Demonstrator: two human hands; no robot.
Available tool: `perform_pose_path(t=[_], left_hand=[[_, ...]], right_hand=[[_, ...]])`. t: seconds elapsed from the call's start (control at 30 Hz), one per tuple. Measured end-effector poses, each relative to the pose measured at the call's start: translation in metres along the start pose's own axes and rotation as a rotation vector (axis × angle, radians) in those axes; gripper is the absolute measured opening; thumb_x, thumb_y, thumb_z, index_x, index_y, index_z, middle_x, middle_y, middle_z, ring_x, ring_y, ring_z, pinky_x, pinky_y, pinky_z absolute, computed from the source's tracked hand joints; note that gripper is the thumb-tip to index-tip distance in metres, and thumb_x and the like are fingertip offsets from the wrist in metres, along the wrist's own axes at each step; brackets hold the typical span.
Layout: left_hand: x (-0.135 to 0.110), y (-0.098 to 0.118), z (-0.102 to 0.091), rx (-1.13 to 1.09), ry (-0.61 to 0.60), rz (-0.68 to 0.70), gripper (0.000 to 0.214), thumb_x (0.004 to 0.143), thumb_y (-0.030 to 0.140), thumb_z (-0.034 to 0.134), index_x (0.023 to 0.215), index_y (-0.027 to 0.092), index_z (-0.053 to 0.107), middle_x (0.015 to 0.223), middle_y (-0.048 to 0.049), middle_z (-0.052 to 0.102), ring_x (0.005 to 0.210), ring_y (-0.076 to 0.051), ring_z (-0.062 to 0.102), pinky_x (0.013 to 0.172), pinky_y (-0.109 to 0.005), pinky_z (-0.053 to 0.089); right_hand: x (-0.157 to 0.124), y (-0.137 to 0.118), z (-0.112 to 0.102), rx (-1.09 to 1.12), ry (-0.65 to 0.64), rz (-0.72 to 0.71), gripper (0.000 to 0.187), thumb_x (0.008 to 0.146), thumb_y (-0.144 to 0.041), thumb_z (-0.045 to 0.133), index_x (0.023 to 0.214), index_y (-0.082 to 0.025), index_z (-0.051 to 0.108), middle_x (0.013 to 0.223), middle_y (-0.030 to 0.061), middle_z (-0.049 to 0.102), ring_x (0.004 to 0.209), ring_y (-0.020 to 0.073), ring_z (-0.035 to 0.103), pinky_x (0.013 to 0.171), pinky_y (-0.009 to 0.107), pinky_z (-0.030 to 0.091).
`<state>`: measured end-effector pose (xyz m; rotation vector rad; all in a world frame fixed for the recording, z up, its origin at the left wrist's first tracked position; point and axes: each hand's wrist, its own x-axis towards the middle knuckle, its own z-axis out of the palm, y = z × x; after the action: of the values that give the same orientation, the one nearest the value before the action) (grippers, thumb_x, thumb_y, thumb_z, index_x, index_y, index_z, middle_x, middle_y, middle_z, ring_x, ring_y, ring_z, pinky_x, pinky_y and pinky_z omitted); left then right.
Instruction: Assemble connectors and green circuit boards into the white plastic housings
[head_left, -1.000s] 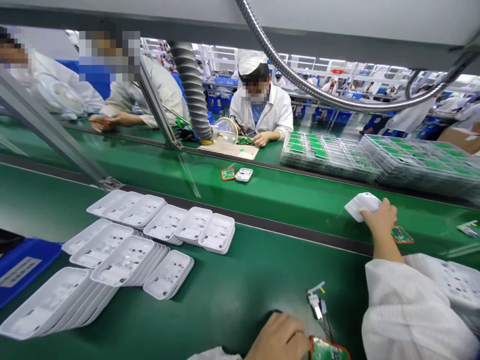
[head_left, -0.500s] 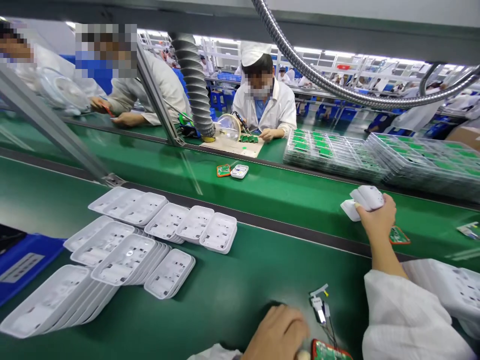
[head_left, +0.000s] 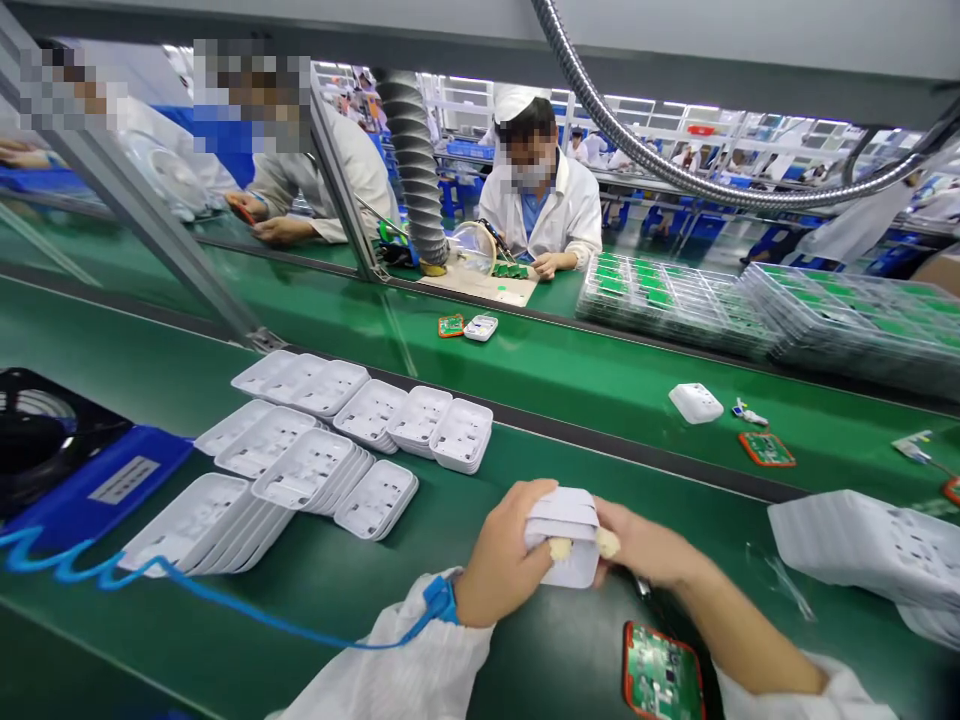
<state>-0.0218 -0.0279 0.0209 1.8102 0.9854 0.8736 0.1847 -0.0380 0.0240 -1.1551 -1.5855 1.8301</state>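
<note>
- White casings (head_left: 562,508) sit between left hand (head_left: 496,560) and right hand (head_left: 643,543), both gripping; long axis hard to tell.
- Circuit board (head_left: 664,672) lies on counter (head_left: 570,655), nearer right hand.

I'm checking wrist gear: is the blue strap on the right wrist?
No, the blue strap sits at the wrist of the left hand, and the right hand shows none.

The only view looks from the person's head, forward and down across a green bench (head_left: 442,525). The left hand (head_left: 501,550) and right hand (head_left: 645,545) are near, low in view; the belt (head_left: 585,365) slants beyond them, and a co-worker (head_left: 574,205) opposite sits farther off, facing the camera's side.
</note>
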Motion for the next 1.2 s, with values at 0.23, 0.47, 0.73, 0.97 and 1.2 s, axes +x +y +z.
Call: perform_pose_path(t=[0.23, 0.47, 0.73, 0.97, 1.2], left_hand=[[-0.003, 0.006, 0.004, -0.646, -0.041, -0.494, 0.041, 0.071, 0.026, 0.058, 0.108, 0.019, 0.042, 0.087, -0.0018, 0.057, 0.073, -0.013, 0.057, 0.065, -0.024, 0.046], [-0.007, 0.002, 0.009, -0.819, -0.079, -0.543, 0.039, 0.070, 0.024, 0.059, 0.106, 0.020, 0.043, 0.081, 0.0006, 0.054, 0.066, -0.009, 0.053, 0.061, -0.021, 0.043], [-0.005, 0.003, 0.000, -0.817, -0.092, -0.499, 0.042, 0.070, 0.023, 0.060, 0.109, 0.020, 0.044, 0.085, -0.0011, 0.056, 0.072, -0.011, 0.054, 0.066, -0.023, 0.044], [-0.019, 0.015, 0.009, -0.755, -0.203, -0.436, 0.048, 0.068, 0.027, 0.065, 0.111, 0.019, 0.048, 0.099, -0.0052, 0.060, 0.088, -0.018, 0.057, 0.077, -0.029, 0.045], [-0.044, 0.024, 0.020, -0.862, -0.121, -0.598, 0.070, 0.061, 0.036, 0.070, 0.123, 0.021, 0.042, 0.112, -0.0105, 0.058, 0.092, -0.026, 0.060, 0.076, -0.034, 0.048]], right_hand=[[0.016, -0.003, -0.175, -1.003, 1.404, 0.236, 0.067, 0.072, -0.044, 0.055, 0.125, -0.007, 0.039, 0.124, 0.0232, 0.042, 0.117, 0.0360, 0.037, 0.094, 0.050, 0.031], [0.035, 0.034, -0.226, -1.047, 1.283, 0.370, 0.066, 0.069, -0.039, 0.058, 0.124, -0.007, 0.041, 0.113, 0.0238, 0.050, 0.108, 0.0354, 0.046, 0.088, 0.046, 0.036], [0.035, 0.005, -0.126, -0.098, 0.591, 0.036, 0.045, 0.078, -0.048, 0.043, 0.114, -0.021, 0.049, 0.099, 0.0078, 0.062, 0.086, 0.0210, 0.059, 0.071, 0.032, 0.046], [0.014, -0.004, -0.003, 0.024, 0.217, 0.060, 0.041, 0.076, -0.057, 0.049, 0.093, -0.020, 0.054, 0.081, 0.0011, 0.058, 0.069, 0.0129, 0.052, 0.062, 0.026, 0.043], [-0.003, -0.001, 0.016, -0.364, 0.211, -0.008, 0.039, 0.072, -0.048, 0.061, 0.097, -0.019, 0.053, 0.094, 0.0017, 0.057, 0.081, 0.0142, 0.051, 0.069, 0.026, 0.043]])
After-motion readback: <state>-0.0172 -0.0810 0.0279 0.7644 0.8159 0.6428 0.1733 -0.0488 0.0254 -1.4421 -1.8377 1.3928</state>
